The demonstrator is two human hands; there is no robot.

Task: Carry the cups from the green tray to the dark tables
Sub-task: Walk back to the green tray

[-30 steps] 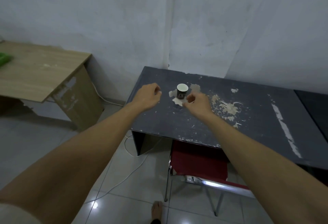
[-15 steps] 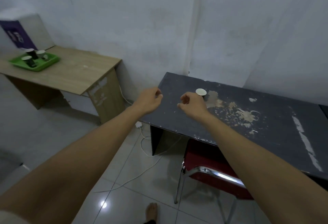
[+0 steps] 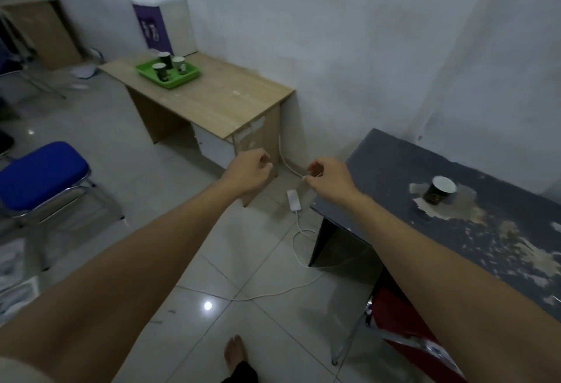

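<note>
Both hands (image 3: 249, 170) outstretched, empty, loosely curled.

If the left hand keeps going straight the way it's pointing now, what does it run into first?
Probably the wooden desk: the left hand points up-frame at its near end panel. The green tray of cups lies farther along. Depth is unclear from this one view.

Your bare left hand (image 3: 247, 170) and bare right hand (image 3: 329, 178) lead back along unsleeved forearms, a pale short sleeve edge (image 3: 18, 370) shows at seven o'clock, and a bare foot (image 3: 235, 352) below a dark trouser hem (image 3: 243, 373) sits at six o'clock.
</note>
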